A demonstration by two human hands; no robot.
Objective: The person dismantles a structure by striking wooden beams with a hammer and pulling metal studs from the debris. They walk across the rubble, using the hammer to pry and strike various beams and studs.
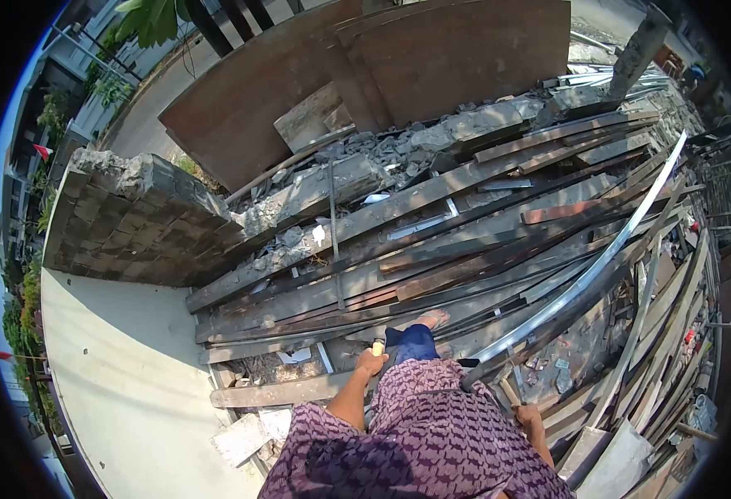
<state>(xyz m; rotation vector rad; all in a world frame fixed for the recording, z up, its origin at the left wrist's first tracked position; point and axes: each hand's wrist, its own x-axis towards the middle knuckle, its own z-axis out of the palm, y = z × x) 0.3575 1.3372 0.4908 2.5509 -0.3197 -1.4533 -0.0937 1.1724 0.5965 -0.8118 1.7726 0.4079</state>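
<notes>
At the left of my body, my left hand [371, 363] is closed around a small yellow object [379, 348] whose lower part the fingers hide. My right hand [529, 414], low at the right of my patterned shirt [432, 416], is closed at the lower end of a short wooden handle [510, 391]. A dark piece [469, 378] lies near the handle; whether they are joined cannot be made out. One bare foot [434, 318] shows beyond dark blue cloth [415, 341]. Long wooden beams [465, 249] lie in front of me.
A pale panel [124, 358] stands left, beside a broken brick wall [141, 224]. Rubble [415, 150] lines a brown sheet [457, 66] at the top. A long shiny metal strip [581, 291] curves across the right side, near stacked wood strips [664, 333].
</notes>
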